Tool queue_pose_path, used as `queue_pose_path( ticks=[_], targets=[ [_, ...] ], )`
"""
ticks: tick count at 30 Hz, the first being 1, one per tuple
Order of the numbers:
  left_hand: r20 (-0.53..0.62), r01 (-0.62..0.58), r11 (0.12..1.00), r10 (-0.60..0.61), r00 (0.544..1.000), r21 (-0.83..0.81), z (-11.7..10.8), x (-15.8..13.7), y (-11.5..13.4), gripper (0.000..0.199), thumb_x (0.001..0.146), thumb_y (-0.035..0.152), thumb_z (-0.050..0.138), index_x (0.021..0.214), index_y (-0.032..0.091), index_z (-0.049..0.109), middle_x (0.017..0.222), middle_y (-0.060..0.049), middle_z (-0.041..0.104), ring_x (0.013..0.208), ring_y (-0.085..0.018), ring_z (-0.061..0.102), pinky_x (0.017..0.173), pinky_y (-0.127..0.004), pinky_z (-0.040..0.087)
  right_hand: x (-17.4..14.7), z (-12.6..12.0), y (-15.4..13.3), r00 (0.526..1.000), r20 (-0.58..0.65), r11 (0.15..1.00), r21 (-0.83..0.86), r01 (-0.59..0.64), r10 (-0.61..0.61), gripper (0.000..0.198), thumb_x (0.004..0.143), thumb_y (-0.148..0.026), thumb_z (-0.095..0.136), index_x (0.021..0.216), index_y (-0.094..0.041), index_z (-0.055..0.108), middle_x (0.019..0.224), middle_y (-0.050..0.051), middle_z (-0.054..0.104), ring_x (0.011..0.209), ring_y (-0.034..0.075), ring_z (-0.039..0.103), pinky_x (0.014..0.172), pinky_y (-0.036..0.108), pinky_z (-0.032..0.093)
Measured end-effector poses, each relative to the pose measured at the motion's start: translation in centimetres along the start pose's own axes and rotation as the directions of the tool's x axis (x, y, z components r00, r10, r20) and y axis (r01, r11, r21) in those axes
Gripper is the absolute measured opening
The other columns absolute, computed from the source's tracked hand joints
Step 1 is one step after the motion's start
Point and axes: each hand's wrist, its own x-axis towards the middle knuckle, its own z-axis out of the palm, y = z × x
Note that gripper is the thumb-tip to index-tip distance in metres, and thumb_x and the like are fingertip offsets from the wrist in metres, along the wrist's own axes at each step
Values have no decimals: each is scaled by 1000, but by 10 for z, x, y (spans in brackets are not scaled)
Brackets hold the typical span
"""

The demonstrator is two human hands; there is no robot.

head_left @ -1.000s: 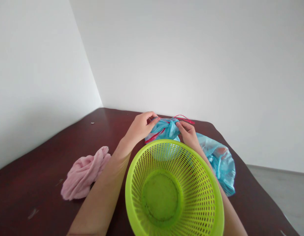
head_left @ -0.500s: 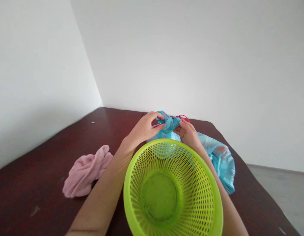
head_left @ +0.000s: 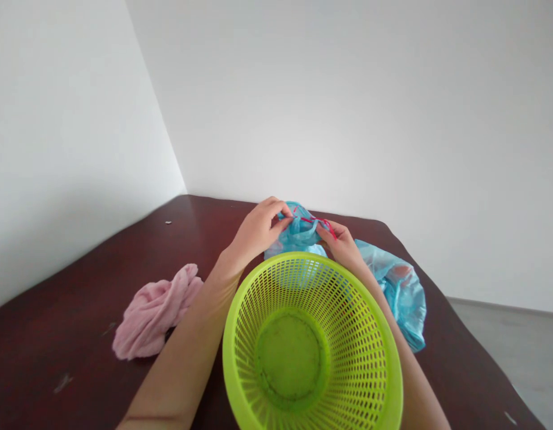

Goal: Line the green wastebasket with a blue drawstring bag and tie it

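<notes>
Beyond the green basket's far rim, both hands are at the gathered top of a blue plastic bag (head_left: 298, 234) with a red drawstring (head_left: 309, 220). My left hand (head_left: 264, 226) pinches the bag's left side between thumb and fingers. On the right, my right hand (head_left: 341, 243) is closed on the bag's edge, with the red string looping over its fingers. The lower part of this bag is hidden behind the basket. The green plastic basket (head_left: 229, 358) stands between my forearms, its perforated inside bare.
A crumpled pink cloth (head_left: 153, 316) lies left of my left forearm, with something dark partly under it. Another piece of blue plastic bag (head_left: 399, 292) lies beyond my right forearm. The dark red table (head_left: 79, 334) meets white walls at the left and back.
The twisted, knotted-looking bag top has loosened and spread out between my hands. The red string now runs across its front. Basket and cloth stay practically in place.
</notes>
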Motion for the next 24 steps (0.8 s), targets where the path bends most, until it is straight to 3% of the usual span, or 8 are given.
queue_pose_path(
  ticks=[3, 6, 9, 11, 13, 16, 19, 24],
  targets=[
    [-224, 146, 989, -150, 963, -33, -15, -1, -9, 8, 112, 25, 77, 107, 25, 72, 99, -2, 77, 79, -17, 69, 75, -32, 49, 5, -8, 6, 982, -188, 995, 96, -3, 22, 61, 73, -80, 105, 97, -28, 84, 89, 1, 83, 79, 25, 79, 82, 45, 73],
    [-346, 226, 907, -352, 870, -356, -22, 1, -16, 21, 113, 39, 78, 110, 26, 62, 90, 1, 76, 61, -13, 66, 62, -28, 46, 8, -15, 6, 946, -319, 982, 187, 11, 50, 58, 74, -74, 106, 94, -27, 77, 80, -1, 79, 72, 23, 77, 74, 42, 74],
    [-225, 215, 695, -484, 846, -686, -22, 4, -15, 33, 107, 45, 83, 113, 27, 56, 91, 1, 79, 63, -14, 70, 63, -25, 53, 7, -16, 0, 944, -328, 966, 256, 45, 43, 44, 80, -60, 101, 96, -29, 73, 77, -3, 76, 68, 21, 74, 69, 40, 73],
    [-124, 211, 561, -499, 858, -801, -21, 5, -10, 34, 102, 44, 84, 115, 27, 58, 96, -1, 82, 74, -17, 75, 73, -28, 62, 5, -14, -7, 963, -268, 954, 293, 68, 13, 33, 81, -49, 96, 99, -30, 75, 86, -3, 79, 74, 21, 75, 74, 39, 73],
    [-77, 198, 506, -472, 878, -839, -21, 6, -5, 31, 100, 47, 82, 113, 26, 63, 97, -2, 81, 83, -19, 75, 80, -31, 65, 2, -12, -15, 984, -180, 947, 317, 62, -4, 29, 83, -45, 93, 103, -30, 77, 100, -1, 83, 84, 21, 78, 82, 40, 73],
    [-108, 191, 659, -385, 917, -727, -24, 5, 0, 34, 102, 56, 83, 103, 24, 72, 91, -2, 73, 82, -18, 68, 78, -29, 58, -3, -11, -20, 995, -93, 962, 272, -7, 34, 35, 88, -53, 98, 103, -29, 79, 107, 3, 86, 92, 23, 80, 89, 41, 73],
    [-139, 196, 872, -285, 948, -449, -27, 3, 1, 37, 102, 57, 87, 89, 24, 76, 87, -2, 72, 86, -19, 66, 84, -33, 53, -4, -12, -16, 990, -128, 988, 150, -36, 55, 44, 77, -51, 111, 92, -27, 77, 92, 0, 81, 81, 19, 74, 78, 33, 69],
    [-140, 308, 947, -319, 937, -96, -37, -3, -2, 76, 114, 72, 66, 55, 24, 65, 84, -6, 71, 85, -22, 67, 93, -42, 50, 0, -12, -8, 968, -239, 939, 344, 5, 82, 34, 76, -33, 105, 85, -28, 72, 83, -3, 74, 75, 17, 68, 69, 28, 64]
  ],
)
